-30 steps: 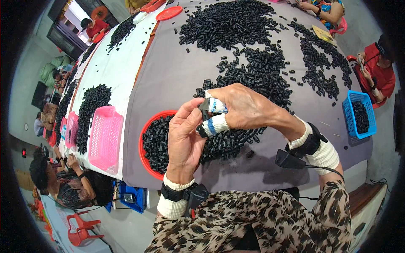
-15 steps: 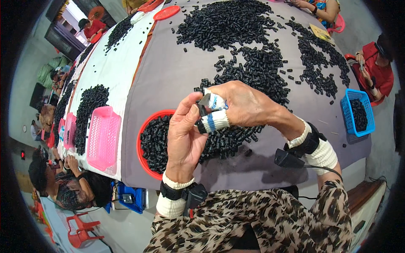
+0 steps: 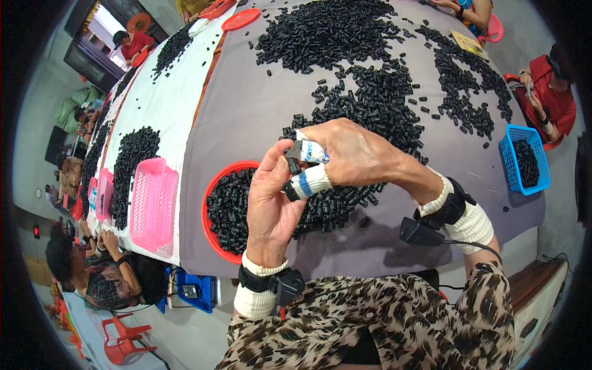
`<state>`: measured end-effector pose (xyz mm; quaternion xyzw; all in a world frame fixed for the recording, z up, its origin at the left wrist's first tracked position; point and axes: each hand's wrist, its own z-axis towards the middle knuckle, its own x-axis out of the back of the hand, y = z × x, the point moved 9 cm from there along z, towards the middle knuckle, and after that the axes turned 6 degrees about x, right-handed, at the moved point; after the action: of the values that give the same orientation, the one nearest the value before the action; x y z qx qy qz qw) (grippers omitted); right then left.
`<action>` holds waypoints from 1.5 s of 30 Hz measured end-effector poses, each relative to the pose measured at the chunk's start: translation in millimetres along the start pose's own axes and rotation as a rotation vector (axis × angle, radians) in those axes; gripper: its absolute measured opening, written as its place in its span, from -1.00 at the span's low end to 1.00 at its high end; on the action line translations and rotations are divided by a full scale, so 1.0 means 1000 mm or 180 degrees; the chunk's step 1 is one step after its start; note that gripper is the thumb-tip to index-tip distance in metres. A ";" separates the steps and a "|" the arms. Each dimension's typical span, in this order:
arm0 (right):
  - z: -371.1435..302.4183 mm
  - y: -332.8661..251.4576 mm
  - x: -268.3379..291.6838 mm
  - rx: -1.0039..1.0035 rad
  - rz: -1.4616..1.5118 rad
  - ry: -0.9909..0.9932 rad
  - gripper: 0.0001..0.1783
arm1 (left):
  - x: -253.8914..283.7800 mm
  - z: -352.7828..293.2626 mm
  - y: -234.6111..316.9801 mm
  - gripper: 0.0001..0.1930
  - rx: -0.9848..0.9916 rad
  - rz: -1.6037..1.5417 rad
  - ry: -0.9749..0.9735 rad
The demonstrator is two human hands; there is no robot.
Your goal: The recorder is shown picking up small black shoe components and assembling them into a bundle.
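Both hands meet in front of me, above the grey table. Between thumb and forefinger, my left hand (image 3: 269, 216) pinches a small black cylindrical part (image 3: 294, 166). My right hand (image 3: 354, 151) is closed, its thumb and a finger wrapped in white fabric sleeves (image 3: 313, 152) with blue marks. A dark grey flat piece (image 3: 295, 150) juts from its fingertips and touches the black part; its kind is unclear. Below and left of the hands, a red round basin (image 3: 207, 213) holds many like black parts. A heap of them (image 3: 370, 102) lies beyond my hands.
Pink baskets (image 3: 152, 206) stand on the white cloth at left. A blue basket (image 3: 524, 161) with black parts sits at the right edge. A red lid (image 3: 241, 19) lies at the far side. Other people work around the table; one in red (image 3: 550, 102) sits at right.
My two hands stay together with the black part, the fingers shifting only slightly. The view has tilted a little.
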<state>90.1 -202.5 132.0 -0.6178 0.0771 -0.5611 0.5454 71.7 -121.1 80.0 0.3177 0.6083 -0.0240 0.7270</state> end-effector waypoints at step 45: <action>-0.004 0.000 -0.005 0.0134 -0.0029 0.0053 -0.63 | 0.003 -0.002 -0.005 -0.73 0.0096 -0.0145 -0.0012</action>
<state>84.6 -201.2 128.2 -0.6019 0.0669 -0.5702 0.5551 68.5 -122.9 75.7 0.3146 0.6136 -0.0503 0.7225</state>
